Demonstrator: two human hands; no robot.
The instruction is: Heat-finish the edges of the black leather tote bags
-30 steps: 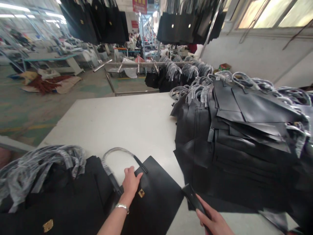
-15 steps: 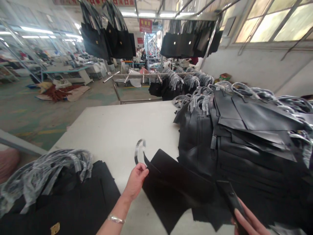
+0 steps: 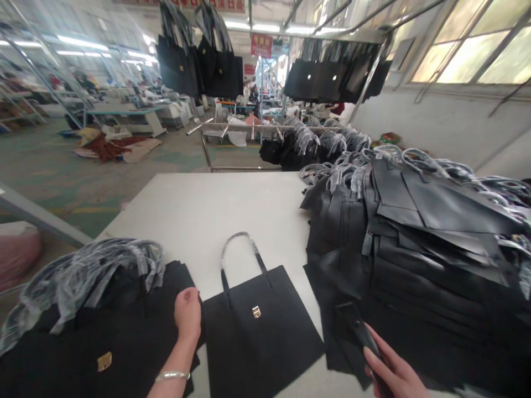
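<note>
A black bag panel (image 3: pixel 261 337) with a gold clasp and a plastic-wrapped handle lies flat on the white table (image 3: pixel 186 210). My left hand (image 3: pixel 188 315), its fingers curled in, is at the panel's left edge, over the right side of the left stack (image 3: pixel 136 331); what its fingertips hold, if anything, is hidden. My right hand (image 3: pixel 388 365) grips a dark handled tool (image 3: pixel 367 337) at the lower right, in front of the big pile of black pieces (image 3: pixel 410 276). The tool's wide end overlaps black material.
Wrapped handles (image 3: pixel 95 271) lie on the left stack. Beyond the table stands a metal rack (image 3: pixel 236 168) with more handled pieces. Black bags (image 3: pixel 178 66) hang overhead. A slanting metal bar (image 3: pixel 45 215) is at the left.
The panel has gone from raised and folded to flat, its clasp now showing. My left hand has left its top corner and moved left. My right hand and the tool have shifted slightly left.
</note>
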